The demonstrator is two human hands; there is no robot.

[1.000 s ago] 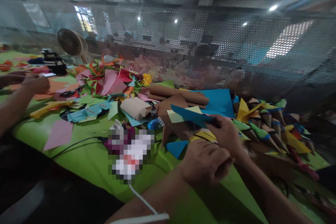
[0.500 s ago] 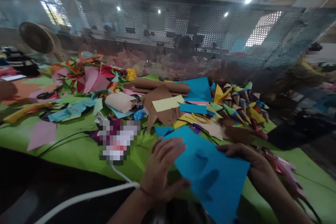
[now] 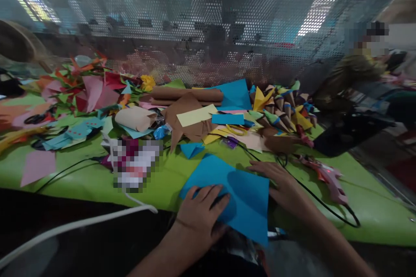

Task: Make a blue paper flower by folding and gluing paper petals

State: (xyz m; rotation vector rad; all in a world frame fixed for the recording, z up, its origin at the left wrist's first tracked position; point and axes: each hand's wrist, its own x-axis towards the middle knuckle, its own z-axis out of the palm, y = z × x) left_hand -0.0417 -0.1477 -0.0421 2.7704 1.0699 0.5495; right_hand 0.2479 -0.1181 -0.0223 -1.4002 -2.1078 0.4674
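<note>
A blue paper sheet (image 3: 242, 190) lies flat on the green table cover (image 3: 162, 181) near its front edge, one corner hanging over the edge. My left hand (image 3: 199, 214) rests on the sheet's near left part, fingers spread flat. My right hand (image 3: 281, 184) lies at the sheet's right edge, fingers stretched out over the paper. Neither hand holds anything.
Behind the sheet lies a heap of coloured paper, with brown paper rolls (image 3: 185, 94), paper cones (image 3: 279, 108) and a pink glue gun (image 3: 326, 177) on a black cord. A white cable (image 3: 74, 225) crosses the near left. A perforated metal screen (image 3: 208, 30) backs the table. A person sits at far right.
The blue sheet, held up a moment ago, has been laid flat on the green cover. Both hands have come down onto it, and the view has tilted downward.
</note>
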